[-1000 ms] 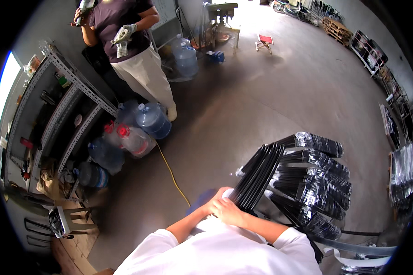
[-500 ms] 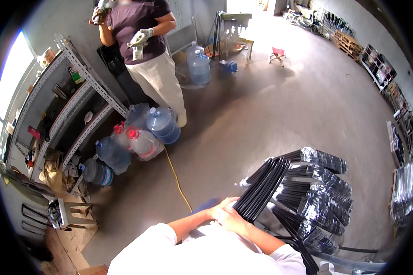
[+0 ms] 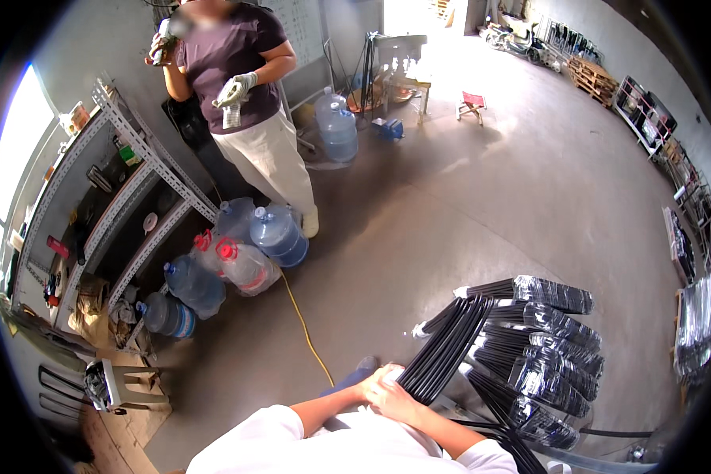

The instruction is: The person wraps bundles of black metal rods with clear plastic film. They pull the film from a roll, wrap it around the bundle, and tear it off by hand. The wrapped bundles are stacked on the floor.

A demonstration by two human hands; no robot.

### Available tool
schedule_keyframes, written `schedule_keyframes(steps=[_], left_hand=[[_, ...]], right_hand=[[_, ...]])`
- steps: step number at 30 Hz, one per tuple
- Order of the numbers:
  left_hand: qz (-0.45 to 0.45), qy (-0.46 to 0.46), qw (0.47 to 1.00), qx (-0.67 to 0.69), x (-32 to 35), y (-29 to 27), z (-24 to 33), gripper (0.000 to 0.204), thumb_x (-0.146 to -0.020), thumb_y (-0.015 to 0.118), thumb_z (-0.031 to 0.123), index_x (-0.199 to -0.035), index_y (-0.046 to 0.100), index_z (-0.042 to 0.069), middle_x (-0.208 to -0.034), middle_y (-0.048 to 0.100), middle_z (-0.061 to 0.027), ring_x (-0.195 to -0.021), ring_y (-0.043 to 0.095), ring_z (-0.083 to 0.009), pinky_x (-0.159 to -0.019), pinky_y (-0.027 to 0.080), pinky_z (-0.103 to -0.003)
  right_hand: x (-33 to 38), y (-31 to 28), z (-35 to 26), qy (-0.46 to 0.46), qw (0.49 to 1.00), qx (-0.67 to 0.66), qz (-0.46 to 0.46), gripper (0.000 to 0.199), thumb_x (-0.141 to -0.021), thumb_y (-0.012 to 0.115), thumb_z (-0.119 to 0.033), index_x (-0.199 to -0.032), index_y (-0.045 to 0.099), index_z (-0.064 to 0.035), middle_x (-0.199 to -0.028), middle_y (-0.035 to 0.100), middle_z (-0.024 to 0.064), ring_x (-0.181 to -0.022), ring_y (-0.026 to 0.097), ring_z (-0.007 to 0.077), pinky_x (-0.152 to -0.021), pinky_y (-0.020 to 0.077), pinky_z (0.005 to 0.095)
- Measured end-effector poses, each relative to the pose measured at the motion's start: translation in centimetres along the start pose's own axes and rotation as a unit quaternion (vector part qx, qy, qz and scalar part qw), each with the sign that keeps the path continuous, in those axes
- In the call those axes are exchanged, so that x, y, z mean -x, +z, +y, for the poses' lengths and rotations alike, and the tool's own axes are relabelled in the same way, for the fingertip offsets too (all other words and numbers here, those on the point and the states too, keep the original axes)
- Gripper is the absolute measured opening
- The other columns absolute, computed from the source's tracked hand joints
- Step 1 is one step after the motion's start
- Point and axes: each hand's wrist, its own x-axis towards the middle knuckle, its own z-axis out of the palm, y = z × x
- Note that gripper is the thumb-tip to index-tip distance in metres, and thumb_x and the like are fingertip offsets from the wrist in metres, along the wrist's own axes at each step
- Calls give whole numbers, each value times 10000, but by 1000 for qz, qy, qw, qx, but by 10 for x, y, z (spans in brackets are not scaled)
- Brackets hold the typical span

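Observation:
My left hand (image 3: 377, 382) and my right hand (image 3: 397, 400) are pressed together in front of my white shirt. The fingers are closed, the right hand lapping over the left. Whether anything is between them is hidden. Just right of my hands lies the near end of a bundle of thin black rods (image 3: 448, 347), slanting away from me. It rests across several more black bundles, whose far ends are wrapped in shiny clear film (image 3: 561, 328). I cannot tell whether my fingers touch the rods.
A person (image 3: 241, 87) with a glove stands at the far left, holding a container. Large water bottles (image 3: 279, 237) stand by a metal shelf (image 3: 154, 150). A yellow cord (image 3: 302, 320) crosses the floor. A red folding stool (image 3: 472, 105) and a white stool (image 3: 122, 383) stand farther off.
The view has shifted slightly, so the rod bundles sit a little lower. The person at the far left has lowered the container somewhat. My hands stay together.

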Motion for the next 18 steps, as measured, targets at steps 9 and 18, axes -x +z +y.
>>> schedule_keyframes(steps=[9, 18], left_hand=[[-18, 22, 1000, 8, 4, 0, -32, 554, -749, 578, 62, -1257, 358, 81, -1185, 406, -106, -1160, 382, -224, -986, 299, -318], [-92, -43, 988, 115, -10, -28, -22, 574, -770, 586, 132, -1280, 326, 95, -1222, 405, -76, -1215, 316, -185, -1020, 242, -322]], right_hand=[[-7, 2, -4, 14, 1000, -15, 19, 133, -678, 564, -108, -782, 568, -26, -819, 518, 113, -862, 529, 271, -678, 449, 360], [-28, 8, 15, -8, 995, -36, 90, 51, -637, 562, -56, -671, 563, -18, -698, 518, 119, -648, 547, 265, -614, 444, 341]])
